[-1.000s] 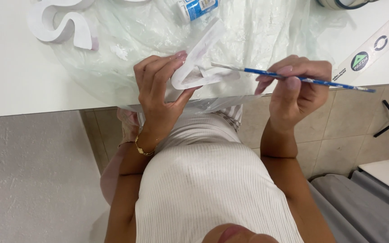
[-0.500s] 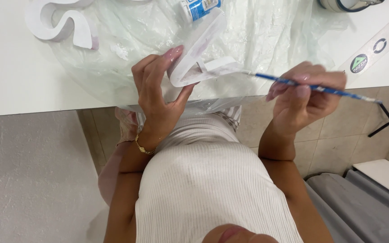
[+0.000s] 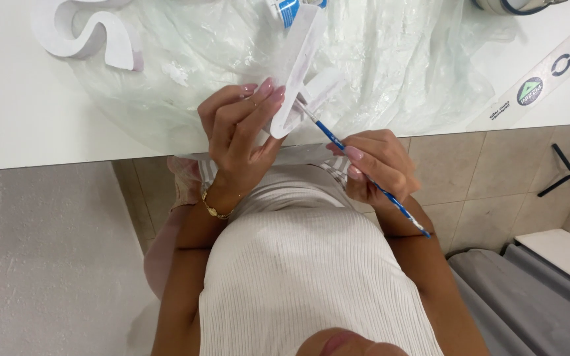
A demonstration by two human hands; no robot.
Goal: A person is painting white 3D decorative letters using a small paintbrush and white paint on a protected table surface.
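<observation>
Your left hand (image 3: 242, 142) is closed around the lower end of a white letter shape (image 3: 298, 69), fingers wrapped over its front edge, holding it tilted up over the clear plastic sheet (image 3: 390, 72) spread on the counter (image 3: 28, 125). Your right hand (image 3: 377, 165) is pinched shut on a blue paintbrush (image 3: 364, 173), and the brush tip touches the letter shape just right of your left fingertips. This looks like the painting step, with the brush working a short arm near the bottom of the letter shape. The next stroke, I judge, calls for a steady left grip and a light drag of the bristles along that arm. Left of the letter shape, a second white letter (image 3: 84, 33) lies on the counter; a paint tube (image 3: 285, 8) lies just above it.
</observation>
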